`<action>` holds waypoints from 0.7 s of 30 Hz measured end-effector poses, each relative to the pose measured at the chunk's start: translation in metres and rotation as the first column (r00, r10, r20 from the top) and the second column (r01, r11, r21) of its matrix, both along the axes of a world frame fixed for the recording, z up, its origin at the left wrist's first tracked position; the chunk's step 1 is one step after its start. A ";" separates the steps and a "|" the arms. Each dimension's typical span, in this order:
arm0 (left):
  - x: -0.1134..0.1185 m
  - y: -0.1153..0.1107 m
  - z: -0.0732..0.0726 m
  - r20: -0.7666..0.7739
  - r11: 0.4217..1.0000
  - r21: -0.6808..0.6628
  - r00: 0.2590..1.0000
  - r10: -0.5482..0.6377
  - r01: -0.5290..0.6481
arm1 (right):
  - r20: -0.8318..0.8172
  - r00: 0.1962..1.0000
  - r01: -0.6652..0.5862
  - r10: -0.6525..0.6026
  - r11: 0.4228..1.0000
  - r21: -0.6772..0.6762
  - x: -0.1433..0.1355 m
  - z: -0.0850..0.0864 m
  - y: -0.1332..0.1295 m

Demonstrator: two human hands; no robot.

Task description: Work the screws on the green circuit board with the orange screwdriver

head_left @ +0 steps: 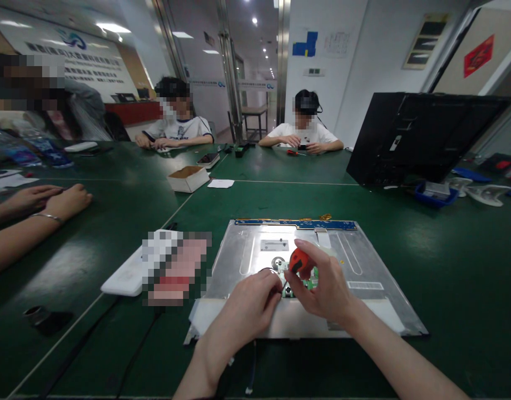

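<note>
A flat silver metal panel (238, 250), which looks like the back of a display, lies on the table in front of me. Along its far edge runs a narrow blue circuit strip (297, 224). Near the panel's middle sits a small green circuit board (287, 289), partly covered by my hands. My right hand (322, 280) grips the red and black handle of a screwdriver (297, 260), its thin shaft slanting down to the board. At the board's left edge, my left hand (255, 300) has its fingers pinched together; whatever they hold is hidden.
A black monitor (422, 136) stands at the back right beside a blue tray (436, 194). To the left lie a white power bank-like block (134, 272) and a blurred pink item (182, 269). An open box (188, 179) is farther back. Another person's hands (59, 203) rest at left; several people sit around.
</note>
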State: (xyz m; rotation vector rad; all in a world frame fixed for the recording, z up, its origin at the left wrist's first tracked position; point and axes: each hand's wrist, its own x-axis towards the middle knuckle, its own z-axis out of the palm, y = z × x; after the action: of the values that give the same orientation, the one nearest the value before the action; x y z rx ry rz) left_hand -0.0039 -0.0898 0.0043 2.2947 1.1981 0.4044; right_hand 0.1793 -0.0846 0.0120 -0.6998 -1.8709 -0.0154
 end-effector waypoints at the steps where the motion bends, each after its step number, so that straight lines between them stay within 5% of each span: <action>1: 0.000 0.000 -0.001 0.009 1.000 0.001 1.000 0.000 0.000 | 0.001 1.000 0.005 -0.005 1.000 0.004 0.000 0.000 0.000; 21: 0.000 0.000 0.002 0.012 1.000 -0.002 1.000 0.000 0.000 | -0.002 1.000 -0.011 0.011 1.000 -0.010 0.000 0.001 0.000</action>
State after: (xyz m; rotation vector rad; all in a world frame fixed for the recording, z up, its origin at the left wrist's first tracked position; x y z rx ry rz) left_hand -0.0035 -0.0903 0.0060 2.2874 1.1922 0.4165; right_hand 0.1797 -0.0849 0.0130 -0.6965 -1.8740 0.0012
